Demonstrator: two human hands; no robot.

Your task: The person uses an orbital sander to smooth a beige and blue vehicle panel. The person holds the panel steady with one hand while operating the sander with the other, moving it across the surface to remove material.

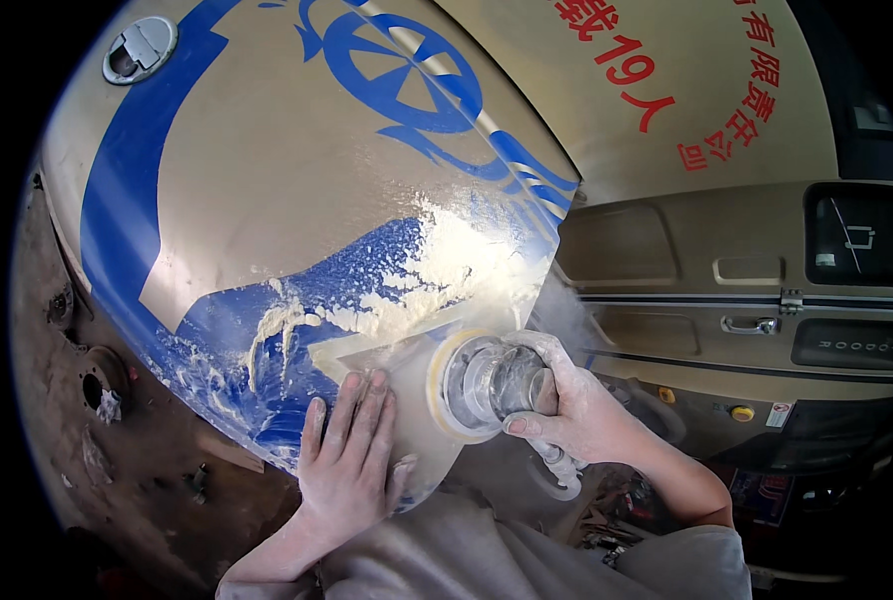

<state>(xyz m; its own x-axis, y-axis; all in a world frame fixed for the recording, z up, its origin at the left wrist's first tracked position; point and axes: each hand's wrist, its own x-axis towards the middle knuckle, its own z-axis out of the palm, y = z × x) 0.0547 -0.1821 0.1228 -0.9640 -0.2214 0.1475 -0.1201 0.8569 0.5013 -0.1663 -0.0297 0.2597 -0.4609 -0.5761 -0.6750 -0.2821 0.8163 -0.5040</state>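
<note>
A gold vehicle door panel [257,180] with blue graphics fills the left and middle. My right hand [592,410] wraps around a round disc sander [492,385], whose pad edge faces the panel's lower right corner. Left of the sander, my left hand [352,460] lies flat on the panel with its fingers stretched out. Pale powder [447,265] coats the surface above both hands, thickest toward the right edge. A bare grey-beige patch [407,345] shows beside the sander. Both hands are dusty.
A recessed handle [141,50] sits at the panel's top left. Behind the panel stands a gold vehicle body [627,240] with a hinge and a door handle [750,326]. A hose [559,470] hangs below the sander. A round metal part [105,380] lies on the brown floor.
</note>
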